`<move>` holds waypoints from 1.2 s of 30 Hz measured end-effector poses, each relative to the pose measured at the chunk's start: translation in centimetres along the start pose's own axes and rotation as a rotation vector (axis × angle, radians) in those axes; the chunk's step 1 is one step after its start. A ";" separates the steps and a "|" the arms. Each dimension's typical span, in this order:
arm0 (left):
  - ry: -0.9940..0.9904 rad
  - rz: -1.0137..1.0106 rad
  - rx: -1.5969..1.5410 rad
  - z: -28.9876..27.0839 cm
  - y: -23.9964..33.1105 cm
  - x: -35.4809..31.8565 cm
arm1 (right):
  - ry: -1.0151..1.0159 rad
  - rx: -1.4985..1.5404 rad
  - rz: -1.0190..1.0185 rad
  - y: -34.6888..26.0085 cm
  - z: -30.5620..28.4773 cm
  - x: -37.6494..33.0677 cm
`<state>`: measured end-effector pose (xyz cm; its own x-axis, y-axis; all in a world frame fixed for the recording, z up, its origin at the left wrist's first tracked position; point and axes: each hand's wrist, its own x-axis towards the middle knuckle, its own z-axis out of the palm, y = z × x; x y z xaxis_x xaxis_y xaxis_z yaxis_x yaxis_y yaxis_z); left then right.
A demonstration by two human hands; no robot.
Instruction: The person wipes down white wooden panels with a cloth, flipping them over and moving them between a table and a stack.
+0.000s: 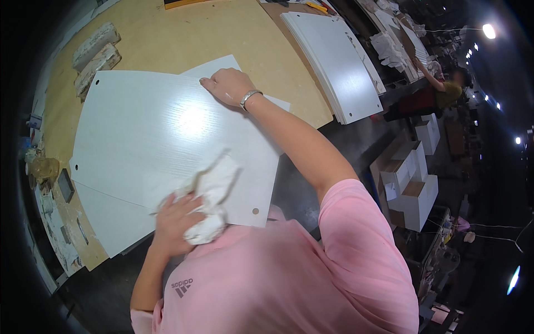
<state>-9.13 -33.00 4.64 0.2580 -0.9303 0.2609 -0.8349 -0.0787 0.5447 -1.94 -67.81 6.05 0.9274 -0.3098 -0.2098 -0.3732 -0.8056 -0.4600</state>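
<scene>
A white panel [128, 122] with small round holes near its corners lies on another white panel [114, 214], turned at an angle to it. My left hand [177, 225] presses a crumpled white cloth [214, 186] against the near part of the top panel; the cloth is partly blurred. At the far right edge of that panel, my right hand [229, 86] is closed over the corner, fingers curled and thumb pointing left. A metal bracelet [250, 99] circles the right wrist.
Two worn, whitish blocks [97, 58] sit on the tan worktable [167, 33] at the far left. A stack of white panels [334, 61] lies to the right. White boxes [411, 183] stand farther right, and another person [439, 94] works beyond them.
</scene>
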 end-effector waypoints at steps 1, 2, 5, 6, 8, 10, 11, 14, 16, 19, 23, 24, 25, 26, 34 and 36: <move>0.126 -0.109 -0.017 -0.6 -0.5 -2.2 | -0.006 -0.006 0.009 0.3 0.0 -0.1; 0.251 -0.217 -0.030 -1.3 -0.7 -4.2 | -0.010 -0.009 0.014 0.5 -0.1 -0.3; 0.343 -0.871 -0.675 -3.3 2.0 -8.9 | -0.040 0.009 0.045 0.0 -0.4 -0.3; 0.513 -0.934 -0.855 -2.5 2.7 -9.0 | -0.050 0.015 0.058 -0.2 -0.5 -0.2; 0.615 -1.006 -1.160 -1.3 3.2 -7.8 | -0.043 0.020 0.080 -0.2 -0.3 -0.1; 0.534 -1.089 -1.333 -0.8 3.1 -7.0 | -0.076 0.038 0.139 -1.0 -1.1 -0.7; 0.496 -1.044 -1.358 -1.0 3.8 -6.2 | -0.111 0.075 0.150 -1.3 -1.2 -1.0; 0.545 -0.973 -1.506 0.4 3.2 -4.9 | -0.115 0.163 0.157 -0.6 -2.8 -2.6; 0.413 -0.999 -1.701 1.5 1.1 -6.3 | -0.110 0.198 0.151 1.1 -4.2 -3.4; 0.484 -0.989 -1.669 2.7 4.2 -0.8 | 0.001 0.250 0.157 5.6 -6.5 -4.7; 0.530 -0.881 -1.572 4.8 9.0 10.0 | 0.208 0.307 0.161 19.7 -8.2 -5.2; 0.428 -0.813 -1.631 5.2 9.1 12.1 | 0.235 0.297 0.178 23.8 -8.6 -5.1; 0.407 -0.836 -1.578 6.0 8.9 13.7 | 0.226 0.351 0.269 24.6 -10.3 -6.1; 0.379 -0.852 -1.528 6.9 8.4 15.4 | 0.223 0.401 0.363 25.2 -12.4 -7.7; 0.317 -0.795 -1.400 12.8 8.9 26.7 | 0.619 0.431 0.557 49.7 -18.0 -9.8; 0.312 -0.826 -1.367 13.5 8.7 26.6 | 0.651 0.417 0.580 53.9 -19.6 -9.2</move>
<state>-16.05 -63.30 5.59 0.6170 -0.6806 -0.3950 0.5592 0.0260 0.8286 -30.07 -118.30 0.07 0.3822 -0.9233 -0.0394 -0.6411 -0.2342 -0.7308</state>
